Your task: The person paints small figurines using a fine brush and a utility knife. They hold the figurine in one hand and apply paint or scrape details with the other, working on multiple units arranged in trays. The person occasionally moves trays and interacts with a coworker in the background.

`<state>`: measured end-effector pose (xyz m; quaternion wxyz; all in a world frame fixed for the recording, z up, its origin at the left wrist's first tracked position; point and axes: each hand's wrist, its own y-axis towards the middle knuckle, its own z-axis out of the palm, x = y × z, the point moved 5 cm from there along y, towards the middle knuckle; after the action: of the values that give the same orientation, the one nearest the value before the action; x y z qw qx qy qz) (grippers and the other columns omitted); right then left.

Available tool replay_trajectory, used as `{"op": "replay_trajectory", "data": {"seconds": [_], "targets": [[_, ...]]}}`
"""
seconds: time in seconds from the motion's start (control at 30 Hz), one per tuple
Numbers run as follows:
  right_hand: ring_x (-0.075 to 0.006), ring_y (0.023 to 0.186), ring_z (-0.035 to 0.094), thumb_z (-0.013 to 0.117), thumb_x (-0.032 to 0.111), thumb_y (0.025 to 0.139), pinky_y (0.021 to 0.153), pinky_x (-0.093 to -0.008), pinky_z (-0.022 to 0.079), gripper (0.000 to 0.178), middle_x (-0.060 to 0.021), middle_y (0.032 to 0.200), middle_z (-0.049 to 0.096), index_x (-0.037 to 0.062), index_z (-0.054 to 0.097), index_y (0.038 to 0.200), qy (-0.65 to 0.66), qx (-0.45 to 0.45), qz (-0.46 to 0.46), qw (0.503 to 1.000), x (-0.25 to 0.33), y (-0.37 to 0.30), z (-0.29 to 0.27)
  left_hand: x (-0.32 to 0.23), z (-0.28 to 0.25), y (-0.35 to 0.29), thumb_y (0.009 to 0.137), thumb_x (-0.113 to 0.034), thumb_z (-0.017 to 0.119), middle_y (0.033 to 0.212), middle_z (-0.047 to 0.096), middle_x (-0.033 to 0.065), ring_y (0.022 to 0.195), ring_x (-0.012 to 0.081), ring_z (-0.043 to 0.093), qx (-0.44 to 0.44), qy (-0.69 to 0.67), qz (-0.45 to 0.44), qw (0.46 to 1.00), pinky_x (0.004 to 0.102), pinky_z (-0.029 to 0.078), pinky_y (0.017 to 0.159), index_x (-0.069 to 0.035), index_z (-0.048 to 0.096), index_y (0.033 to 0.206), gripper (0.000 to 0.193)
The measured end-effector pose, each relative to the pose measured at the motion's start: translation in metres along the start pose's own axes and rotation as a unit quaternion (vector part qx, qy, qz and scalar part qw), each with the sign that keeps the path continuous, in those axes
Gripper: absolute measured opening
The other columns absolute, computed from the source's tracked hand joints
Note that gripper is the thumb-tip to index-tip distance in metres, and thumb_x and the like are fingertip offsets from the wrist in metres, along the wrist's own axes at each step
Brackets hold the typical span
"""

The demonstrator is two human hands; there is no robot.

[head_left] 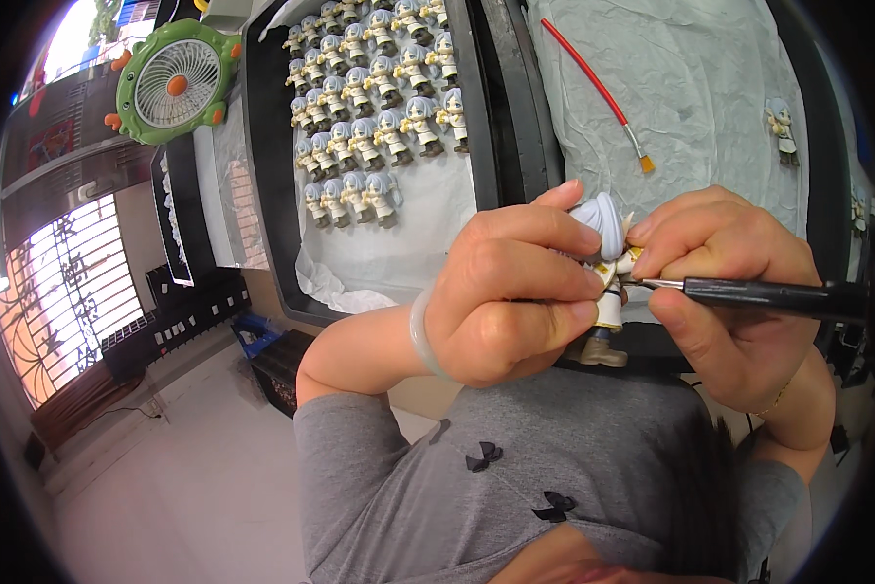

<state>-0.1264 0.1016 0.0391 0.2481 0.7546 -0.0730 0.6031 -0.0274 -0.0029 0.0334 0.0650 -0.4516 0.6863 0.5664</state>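
My left hand (506, 287) is closed around a small figurine (608, 226) with pale blue-grey hair, a white coat with gold trim and brown boots. The figurine is upright, and fingers cover part of its body. My right hand (734, 258) grips a fine paintbrush (759, 295) with a black handle and a slim silver ferrule. Its tip meets the figurine's coat near the arm; the bristles are too small to make out. Fingertips of the right hand are close against the figurine's side.
Rows of matching figurines stand in a paper-lined black tray (280, 243) at left. On the right-hand tray's paper (671, 58) lie a red brush (598, 83) and another figurine (781, 131). A green fan (177, 86) stands far left.
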Motion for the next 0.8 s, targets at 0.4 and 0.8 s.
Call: {"op": "replay_trajectory", "data": {"seconds": [0.4,0.8], "targets": [[-0.0219,0.073,0.054,0.057,0.002,0.071,0.067,-0.0313,0.044,0.007,-0.0119,0.075,0.055,0.0014,0.050,0.072,-0.009,0.007,0.010,1.000,0.0006,-0.0005,-0.0011,0.0007,0.0008,-0.0006,0.057,0.007,0.065,0.079,0.051,0.0097,0.078,0.0254,0.053,0.002,-0.012,-0.008,1.000,0.0441,0.043,0.083,-0.003,0.047,0.076,0.027],[-0.0216,0.072,0.054,0.059,0.005,0.070,0.066,-0.0306,0.044,0.009,-0.0109,0.074,0.056,0.0020,0.050,0.071,-0.021,0.020,0.001,1.000,0.0013,0.0012,-0.0014,0.0004,0.0007,0.0000,0.057,0.006,0.066,0.079,0.050,0.0096,0.078,0.0251,0.053,-0.001,-0.015,-0.011,1.000,0.0441,0.043,0.083,-0.004,0.046,0.075,0.028]]}}
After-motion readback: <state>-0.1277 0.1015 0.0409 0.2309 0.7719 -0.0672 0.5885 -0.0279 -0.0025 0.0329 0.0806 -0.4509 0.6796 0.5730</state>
